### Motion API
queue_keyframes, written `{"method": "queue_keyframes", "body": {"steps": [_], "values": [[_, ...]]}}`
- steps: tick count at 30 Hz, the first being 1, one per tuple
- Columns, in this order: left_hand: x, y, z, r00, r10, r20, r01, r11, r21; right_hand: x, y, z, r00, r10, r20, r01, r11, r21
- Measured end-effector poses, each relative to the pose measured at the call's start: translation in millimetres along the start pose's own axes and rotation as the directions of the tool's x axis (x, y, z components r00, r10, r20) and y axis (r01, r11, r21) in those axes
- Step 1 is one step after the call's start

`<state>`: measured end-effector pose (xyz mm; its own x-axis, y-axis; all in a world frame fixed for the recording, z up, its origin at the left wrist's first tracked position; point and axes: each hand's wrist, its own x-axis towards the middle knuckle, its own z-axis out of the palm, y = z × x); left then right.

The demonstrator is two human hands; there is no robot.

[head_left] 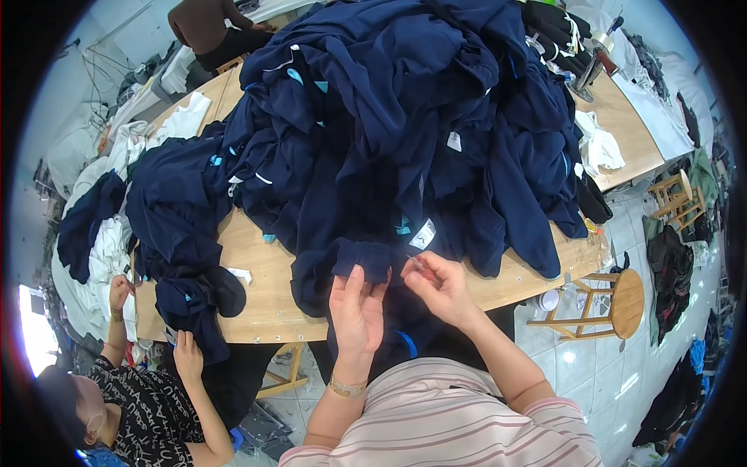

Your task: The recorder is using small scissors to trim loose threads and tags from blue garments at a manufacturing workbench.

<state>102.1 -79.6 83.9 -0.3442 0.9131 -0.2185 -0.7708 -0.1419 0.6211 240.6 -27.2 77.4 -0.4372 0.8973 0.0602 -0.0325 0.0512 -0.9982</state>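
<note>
In front of me, at the near edge of the table, my left hand [358, 315] is closed on the ribbed edge of a navy garment [362, 261], thumb on top of the cloth. Just to its right, my right hand [443, 289] pinches a small red-handled tool [424, 268] that looks like thread snips. Its tip points toward the garment, and most of it is hidden by my fingers. A white label [422, 233] lies on the navy cloth just beyond my right hand.
A big heap of navy garments [373, 101] covers most of the wooden table [272, 315]. At the left, a co-worker [148, 397] handles another navy piece [187, 300]. A wooden stool [626, 303] stands on the right, with dark clothes [669, 272] on the floor beyond.
</note>
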Motion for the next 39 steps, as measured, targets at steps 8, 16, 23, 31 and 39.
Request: {"method": "queue_keyframes", "body": {"steps": [8,16,23,31,39], "values": [[0.4,-4.3,-3.2,0.995,0.103,0.003,-0.103,0.993,0.051,7.5,5.7,4.5,0.885,-0.463,0.043,0.386,0.681,-0.623],[0.7,-8.5,-5.3,0.989,0.145,0.004,-0.144,0.987,0.072,12.2,1.6,4.3,0.848,-0.522,0.086,0.429,0.584,-0.689],[0.3,-1.9,1.5,0.999,0.048,-0.008,-0.048,0.998,0.031,10.6,8.8,1.9,0.950,-0.252,-0.183,0.201,0.945,-0.260],[-1.6,-7.4,-4.5,0.994,0.084,0.067,-0.086,0.996,0.032,14.3,1.9,27.9,0.927,-0.334,-0.173,0.296,0.931,-0.214],[-0.6,-4.2,1.2,0.999,0.037,0.026,-0.037,0.999,0.009,20.7,12.1,2.5,0.929,0.025,-0.368,0.108,0.936,0.335]]}}
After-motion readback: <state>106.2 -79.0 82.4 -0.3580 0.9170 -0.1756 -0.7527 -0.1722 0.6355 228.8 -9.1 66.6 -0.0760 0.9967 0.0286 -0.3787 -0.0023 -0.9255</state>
